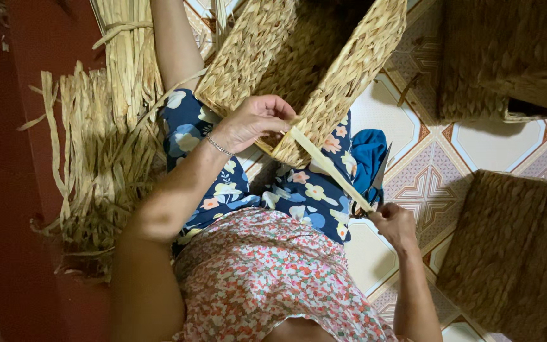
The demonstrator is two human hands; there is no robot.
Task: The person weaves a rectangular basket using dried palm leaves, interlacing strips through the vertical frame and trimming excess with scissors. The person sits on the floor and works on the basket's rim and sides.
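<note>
The rectangular basket woven of pale straw-coloured fibre (311, 57) rests tilted on our lap, its open mouth turned toward the top of the view, so that we see into a shadowed inside where nothing shows; whether anything lies deeper we cannot tell. Our left hand (254, 120) is curled over the near corner of its rim, fingers closed on the woven edge, a thin silver bracelet (220, 146) at the wrist. From that corner a long flat pale strip of fibre (327, 168) runs taut and slanting down to our right hand (395, 223), which is clenched shut around the strip's far end. Pressed in that same fist we hold a dark pair of scissors (378, 180), blades pointing up beside the strip. Under the basket lie our dark blue flowered trousers (299, 196) and a pink flowered top (267, 272), with a bright blue cloth (367, 155) just beside the right knee. On the patterned tiled floor (476, 149) two more brown woven baskets sit to our right, one near the top (508, 57) and one lower (514, 253), both turned so their contents are hidden. To our left a bundle of loose dried straw (106, 139) lies against a dark red wall (14, 158).
</note>
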